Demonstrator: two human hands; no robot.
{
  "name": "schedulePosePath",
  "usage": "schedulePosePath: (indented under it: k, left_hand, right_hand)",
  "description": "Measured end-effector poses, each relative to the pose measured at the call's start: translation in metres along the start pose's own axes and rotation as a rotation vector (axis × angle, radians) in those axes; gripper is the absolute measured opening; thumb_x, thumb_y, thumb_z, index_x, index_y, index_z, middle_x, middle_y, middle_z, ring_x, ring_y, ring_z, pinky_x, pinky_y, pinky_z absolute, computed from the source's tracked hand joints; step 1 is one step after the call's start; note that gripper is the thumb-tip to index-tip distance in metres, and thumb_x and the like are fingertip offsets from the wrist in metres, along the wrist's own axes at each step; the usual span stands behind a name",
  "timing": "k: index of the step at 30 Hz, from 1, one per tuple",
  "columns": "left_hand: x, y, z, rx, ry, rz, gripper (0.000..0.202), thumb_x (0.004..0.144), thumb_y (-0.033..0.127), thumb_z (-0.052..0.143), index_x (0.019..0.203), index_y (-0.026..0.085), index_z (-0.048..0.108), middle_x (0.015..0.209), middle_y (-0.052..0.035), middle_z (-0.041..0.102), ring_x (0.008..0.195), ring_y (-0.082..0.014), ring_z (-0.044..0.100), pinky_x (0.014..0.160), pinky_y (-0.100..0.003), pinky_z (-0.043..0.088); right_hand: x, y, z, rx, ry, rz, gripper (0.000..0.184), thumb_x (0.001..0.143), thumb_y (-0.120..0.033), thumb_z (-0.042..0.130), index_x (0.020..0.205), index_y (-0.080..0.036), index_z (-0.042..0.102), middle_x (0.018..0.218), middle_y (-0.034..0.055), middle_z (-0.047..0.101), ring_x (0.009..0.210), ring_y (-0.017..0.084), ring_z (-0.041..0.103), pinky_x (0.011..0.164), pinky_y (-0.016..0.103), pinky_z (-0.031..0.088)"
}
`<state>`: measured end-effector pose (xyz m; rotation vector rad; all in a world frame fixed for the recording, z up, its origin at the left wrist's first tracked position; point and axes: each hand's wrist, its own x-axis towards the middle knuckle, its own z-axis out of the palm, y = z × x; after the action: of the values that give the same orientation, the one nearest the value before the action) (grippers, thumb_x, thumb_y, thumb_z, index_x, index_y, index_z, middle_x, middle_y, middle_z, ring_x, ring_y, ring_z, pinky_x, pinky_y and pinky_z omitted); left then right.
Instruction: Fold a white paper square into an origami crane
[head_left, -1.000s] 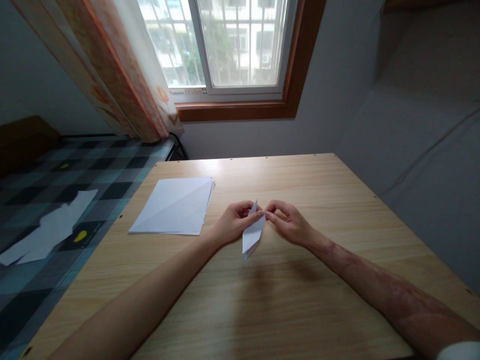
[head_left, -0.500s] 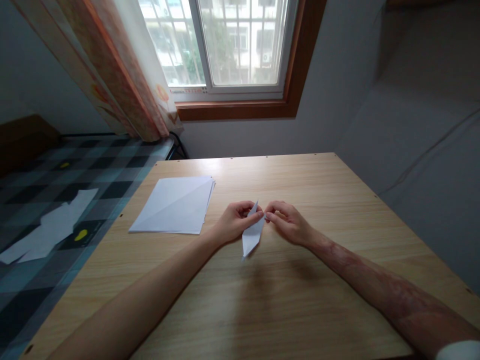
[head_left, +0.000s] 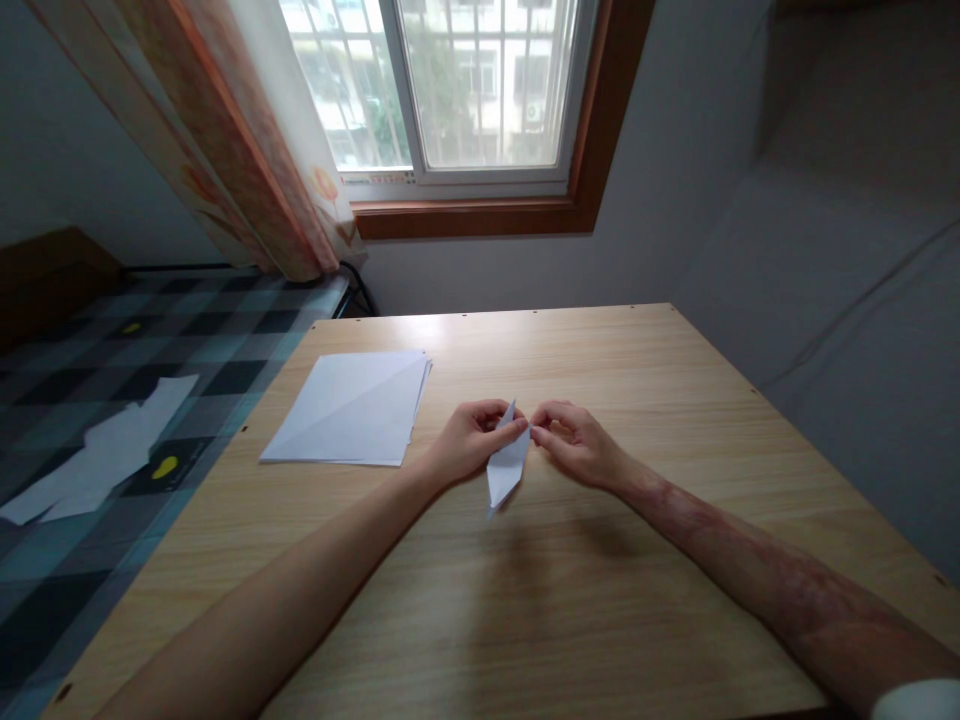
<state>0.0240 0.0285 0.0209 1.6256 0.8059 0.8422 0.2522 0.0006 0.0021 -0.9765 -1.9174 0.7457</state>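
Little moved since earlier frame: left fingers (head_left: 510,434) pinch folded paper (head_left: 508,466); right fingers (head_left: 543,437) bunched at edge, grip unclear. Apparently fold-shaping; next needs steadiness.

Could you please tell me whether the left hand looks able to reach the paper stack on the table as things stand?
Probably yes: the paper stack lies near the left hand, with nothing visible standing between them, though the folded paper it grips might hinder a grasp.

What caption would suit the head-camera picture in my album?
Over a wooden table, the left hand grips folded white paper, the right hand at its edge, sheets stacked nearby.
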Motion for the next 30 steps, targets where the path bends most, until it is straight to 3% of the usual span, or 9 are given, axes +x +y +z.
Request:
schedulePosePath:
  k: [8, 13, 20, 23, 26, 30]
  left_hand:
    - [0.001, -0.003, 0.001, -0.085, 0.006, -0.031, 0.049, 0.090, 0.062, 0.083, 0.095, 0.013, 0.076, 0.078, -0.0006, 0.064, 0.068, -0.0123, 0.051, 0.060, -0.024, 0.036]
    - [0.001, 0.000, 0.002, -0.143, 0.039, -0.047, 0.055, 0.096, 0.069, 0.072, 0.096, 0.014, 0.075, 0.079, -0.0012, 0.063, 0.071, -0.0142, 0.051, 0.065, -0.025, 0.040]
    - [0.001, -0.002, 0.000, -0.221, -0.048, -0.014, 0.034, 0.096, 0.047, 0.069, 0.104, 0.015, 0.079, 0.099, -0.0084, 0.074, 0.091, -0.0216, 0.064, 0.082, -0.031, 0.051]
    - [-0.001, -0.003, 0.002, -0.254, -0.097, -0.010, 0.033, 0.090, 0.040, 0.075, 0.113, 0.016, 0.077, 0.098, -0.0075, 0.075, 0.086, -0.0203, 0.065, 0.078, -0.030, 0.052]
    - [-0.003, -0.004, 0.004, -0.234, -0.115, -0.025, 0.042, 0.090, 0.046, 0.083, 0.117, 0.015, 0.073, 0.090, -0.0050, 0.072, 0.072, -0.0150, 0.062, 0.065, -0.025, 0.046]
    - [-0.005, -0.004, 0.006, -0.137, -0.041, -0.039, 0.046, 0.094, 0.055, 0.081, 0.114, 0.015, 0.071, 0.078, -0.0017, 0.069, 0.061, -0.0121, 0.058, 0.057, -0.023, 0.041]
  right_hand:
    - [0.002, -0.003, 0.000, 0.125, 0.012, 0.055, 0.029, 0.109, -0.042, 0.063, 0.090, -0.022, 0.070, 0.085, 0.0027, 0.071, 0.083, 0.021, 0.066, 0.081, 0.035, 0.051]
    - [0.003, 0.010, 0.004, 0.303, 0.180, 0.149, 0.033, 0.109, -0.054, 0.065, 0.098, -0.023, 0.068, 0.082, 0.0006, 0.067, 0.077, 0.018, 0.061, 0.073, 0.031, 0.050]
    - [0.007, 0.021, 0.005, 0.444, 0.313, 0.193, 0.036, 0.104, -0.059, 0.070, 0.101, -0.025, 0.063, 0.079, -0.0003, 0.070, 0.065, 0.017, 0.059, 0.064, 0.031, 0.049]
    - [0.008, 0.020, 0.005, 0.475, 0.332, 0.218, 0.037, 0.103, -0.061, 0.071, 0.102, -0.024, 0.063, 0.079, -0.0004, 0.070, 0.063, 0.016, 0.059, 0.062, 0.031, 0.050]
    - [0.008, 0.020, 0.006, 0.484, 0.319, 0.229, 0.035, 0.104, -0.058, 0.069, 0.102, -0.024, 0.062, 0.081, -0.0002, 0.069, 0.063, 0.016, 0.058, 0.061, 0.030, 0.048]
    - [0.006, 0.018, 0.006, 0.370, 0.384, 0.186, 0.031, 0.105, -0.050, 0.069, 0.123, -0.026, 0.060, 0.093, 0.0000, 0.063, 0.072, 0.017, 0.057, 0.065, 0.030, 0.048]
